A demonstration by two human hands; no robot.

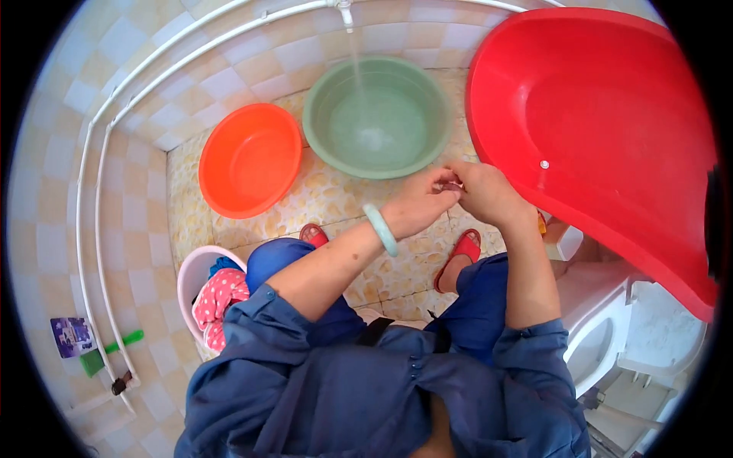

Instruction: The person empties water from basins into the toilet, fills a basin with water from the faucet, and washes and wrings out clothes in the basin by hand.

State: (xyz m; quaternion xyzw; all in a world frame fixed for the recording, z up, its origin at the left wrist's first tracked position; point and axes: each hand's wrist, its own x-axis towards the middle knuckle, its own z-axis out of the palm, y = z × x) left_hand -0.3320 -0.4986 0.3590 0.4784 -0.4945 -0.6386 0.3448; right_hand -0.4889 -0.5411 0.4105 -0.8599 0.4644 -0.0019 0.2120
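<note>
My left hand (416, 201), with a pale green bangle (380, 230) on its wrist, meets my right hand (489, 192) just below the green basin (378, 114). The fingers of both are curled and pressed together; anything between them is too small or hidden to name. Water runs from a white tap (346, 15) into the green basin, which holds water. Left of it, an orange basin (250, 160) stands on the tiled floor.
A large red tub (611, 114) leans in at the right, above a white toilet (595, 336). At the lower left is a pink bucket (191, 278) with polka-dot cloth (221, 298). A green brush (93, 362) and white pipes (90, 191) are by the left wall.
</note>
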